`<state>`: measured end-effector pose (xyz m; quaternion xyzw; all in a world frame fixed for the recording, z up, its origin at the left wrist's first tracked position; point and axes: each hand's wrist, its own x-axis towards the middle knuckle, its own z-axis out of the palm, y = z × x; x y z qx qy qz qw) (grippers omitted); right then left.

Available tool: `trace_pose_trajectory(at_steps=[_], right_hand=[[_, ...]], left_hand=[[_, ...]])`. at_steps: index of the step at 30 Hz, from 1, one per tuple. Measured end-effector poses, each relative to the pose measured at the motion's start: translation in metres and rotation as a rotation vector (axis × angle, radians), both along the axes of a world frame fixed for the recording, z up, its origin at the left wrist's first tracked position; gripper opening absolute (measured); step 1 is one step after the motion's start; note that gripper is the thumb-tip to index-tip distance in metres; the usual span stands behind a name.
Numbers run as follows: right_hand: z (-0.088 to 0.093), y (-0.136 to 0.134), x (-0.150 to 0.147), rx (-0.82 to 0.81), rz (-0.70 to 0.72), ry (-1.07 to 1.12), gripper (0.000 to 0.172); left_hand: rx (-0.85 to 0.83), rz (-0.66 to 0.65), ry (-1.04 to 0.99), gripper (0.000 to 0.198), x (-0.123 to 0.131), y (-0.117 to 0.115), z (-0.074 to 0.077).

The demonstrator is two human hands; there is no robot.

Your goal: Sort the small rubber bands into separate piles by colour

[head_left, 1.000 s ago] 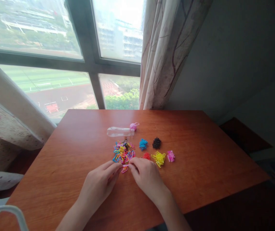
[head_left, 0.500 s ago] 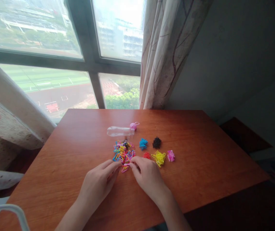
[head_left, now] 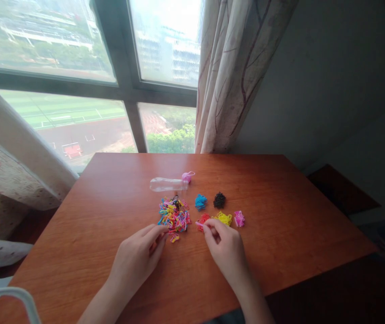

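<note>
My right hand is closed in a pinch on a pink rubber band, whose end sticks out to the left over the red rubber bands. My left hand has thumb and forefinger pinched together at the near edge of a mixed pile of coloured rubber bands. What those left fingertips hold is too small to make out. A few loose bands lie just in front of the pile. Partly behind my right hand is a yellow heap of bands.
Farther back are a blue heap and a black heap, with a pink heap at the right. A clear plastic bottle lies behind the pile, beside a pink cap with a loop. The wooden table meets the window.
My right hand has moved right, away from my left hand, carrying the pink rubber band over the red heap. My left hand has stayed almost in place by the mixed pile.
</note>
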<state>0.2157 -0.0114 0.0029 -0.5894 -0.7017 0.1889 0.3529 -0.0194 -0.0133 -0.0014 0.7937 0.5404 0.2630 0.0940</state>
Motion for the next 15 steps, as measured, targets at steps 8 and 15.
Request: trace_pose_trajectory(at_steps=[8,15], right_hand=[[-0.019,-0.003,0.085,0.081,-0.351,-0.103,0.032],[-0.040,-0.007,0.101,0.041,-0.372,-0.172,0.035]], left_hand=[[0.003,-0.021,-0.022,0.022,0.000,-0.001,-0.002],[0.007,-0.038,-0.027,0.023,0.000,0.000,-0.002]])
